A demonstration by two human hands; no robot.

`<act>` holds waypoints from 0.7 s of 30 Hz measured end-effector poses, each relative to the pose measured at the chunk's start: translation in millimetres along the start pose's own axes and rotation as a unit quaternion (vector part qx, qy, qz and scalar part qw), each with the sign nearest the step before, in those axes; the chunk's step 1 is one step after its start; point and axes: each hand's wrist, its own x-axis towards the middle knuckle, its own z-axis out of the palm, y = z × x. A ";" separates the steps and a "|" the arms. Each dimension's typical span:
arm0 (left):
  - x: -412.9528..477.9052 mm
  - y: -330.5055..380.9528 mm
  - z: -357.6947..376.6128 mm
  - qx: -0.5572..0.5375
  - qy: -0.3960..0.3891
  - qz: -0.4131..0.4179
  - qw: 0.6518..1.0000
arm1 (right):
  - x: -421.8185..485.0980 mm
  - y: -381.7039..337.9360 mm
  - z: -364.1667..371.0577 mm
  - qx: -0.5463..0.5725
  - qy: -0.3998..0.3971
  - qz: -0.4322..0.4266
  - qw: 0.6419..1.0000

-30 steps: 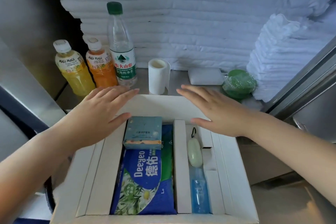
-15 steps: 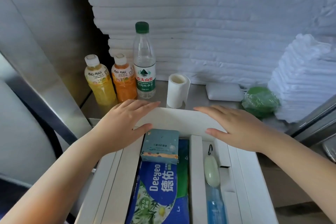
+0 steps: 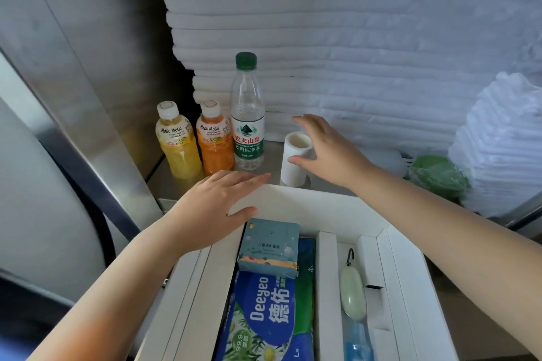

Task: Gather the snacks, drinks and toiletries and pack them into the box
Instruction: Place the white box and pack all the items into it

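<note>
Right hand (image 3: 328, 152) is lifting off the box (image 3: 322, 208) rim, now reaching around the white roll (image 3: 294, 167) on the bench (image 3: 173, 189) just behind the box; grip wide, not yet closing. Left hand (image 3: 214, 208) is staying flat on the box's far-left corner. Roll is probably going in next.

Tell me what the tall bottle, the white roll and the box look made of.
Tall bottle: clear glossy plastic, seemingly; see-through wall, green cap.
White roll: matte paper or fabric, unclear; hollow centre.
Box: matte white cardboard, likely; folded flaps.
</note>
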 end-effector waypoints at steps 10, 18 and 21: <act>2.7 0.8 -1.4 -0.030 0.007 -0.002 1.000 | -0.3 3.8 2.6 0.054 0.052 0.012 0.997; 40.1 25.6 -15.3 -0.105 0.101 -0.007 0.989 | -35.5 -20.0 -18.6 0.155 0.127 -0.048 0.979; 53.2 35.3 -15.6 -0.168 0.113 0.016 0.979 | -45.6 -26.0 -22.7 0.196 0.124 -0.068 0.970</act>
